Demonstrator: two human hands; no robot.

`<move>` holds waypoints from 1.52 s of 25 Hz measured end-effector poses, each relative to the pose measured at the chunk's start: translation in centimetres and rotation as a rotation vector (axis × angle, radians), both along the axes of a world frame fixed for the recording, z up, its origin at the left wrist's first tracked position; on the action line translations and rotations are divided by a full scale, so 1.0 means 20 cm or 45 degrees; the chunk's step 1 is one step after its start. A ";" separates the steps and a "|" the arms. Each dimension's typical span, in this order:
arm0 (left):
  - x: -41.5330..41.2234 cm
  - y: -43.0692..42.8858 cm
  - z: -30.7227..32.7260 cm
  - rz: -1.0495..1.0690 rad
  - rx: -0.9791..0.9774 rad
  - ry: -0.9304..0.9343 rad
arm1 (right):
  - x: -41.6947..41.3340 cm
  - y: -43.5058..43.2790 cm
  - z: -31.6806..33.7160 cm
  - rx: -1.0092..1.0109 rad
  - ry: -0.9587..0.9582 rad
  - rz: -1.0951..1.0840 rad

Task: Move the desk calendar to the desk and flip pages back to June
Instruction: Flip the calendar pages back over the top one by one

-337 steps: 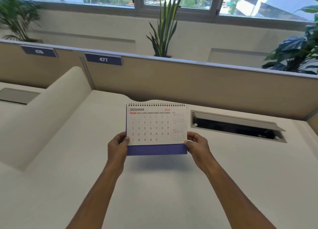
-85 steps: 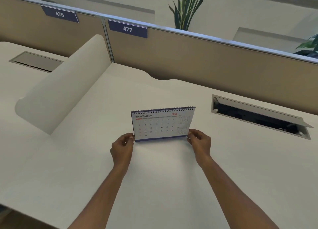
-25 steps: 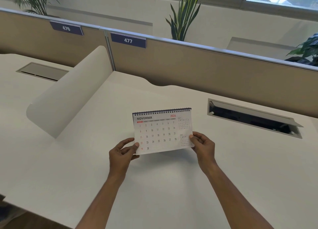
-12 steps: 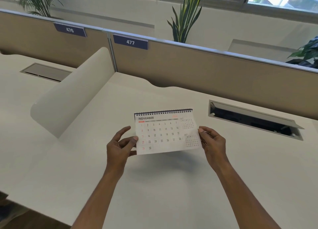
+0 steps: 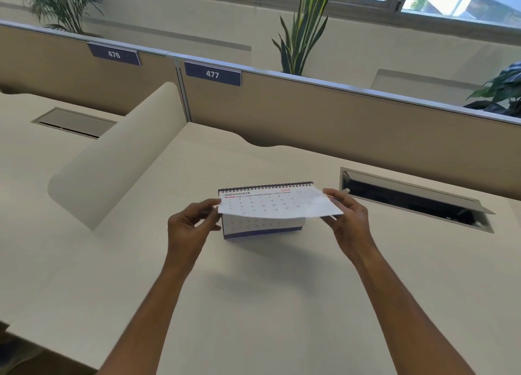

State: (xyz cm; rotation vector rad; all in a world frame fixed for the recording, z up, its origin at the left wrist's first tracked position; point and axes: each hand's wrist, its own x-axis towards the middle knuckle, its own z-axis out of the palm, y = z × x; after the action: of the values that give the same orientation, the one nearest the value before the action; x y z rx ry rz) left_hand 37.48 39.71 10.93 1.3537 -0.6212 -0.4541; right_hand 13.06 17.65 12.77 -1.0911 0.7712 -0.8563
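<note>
Desk calendar [image 5: 263, 226] standing mid-desk [image 5: 253, 304], bare surface on all sides, open cable hatch [image 5: 414, 202] to its right, NOVEMBER page [image 5: 276, 204] lifted nearly flat, left hand [image 5: 190, 226] and right hand [image 5: 348, 221] pinching its lower corners, forearms outstretched.

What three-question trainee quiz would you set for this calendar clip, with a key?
1. True or false: the desk calendar stands on the desk.
2. Which month heads the page being lifted? A) June B) November C) March
3. Fill in: the cable hatch lies to the calendar's ____.

Key:
1. True. Its blue base sits on the desk, and neither hand is carrying it.
2. B. The left hand and right hand each pinch a lower corner of the November page, raised off the stack.
3. Right, with its lid propped open.
</note>
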 end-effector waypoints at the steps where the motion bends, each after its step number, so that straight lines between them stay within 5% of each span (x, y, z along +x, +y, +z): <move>1: 0.02 -0.01 0.01 0.018 0.006 -0.076 | 0.01 -0.01 0.01 -0.002 0.009 -0.002; 6: 0.12 -0.12 0.08 0.069 0.012 -0.252 | 0.09 -0.09 0.06 -0.051 0.036 -0.055; 22: 0.21 -0.32 -0.01 0.304 0.274 0.006 | 0.30 -0.24 0.01 -0.124 0.326 -0.220; 31: 0.23 -0.39 -0.06 0.313 0.511 0.231 | 0.36 -0.26 -0.07 0.077 0.418 -0.239; 38: 0.21 -0.34 -0.08 0.188 0.394 0.309 | 0.34 -0.23 -0.09 0.096 0.370 -0.184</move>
State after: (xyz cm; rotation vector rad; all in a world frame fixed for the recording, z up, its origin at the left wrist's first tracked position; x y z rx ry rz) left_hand 41.59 32.87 9.29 1.5947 -0.2548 -0.6007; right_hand 19.85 13.11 10.93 -1.1158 1.1275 -0.7910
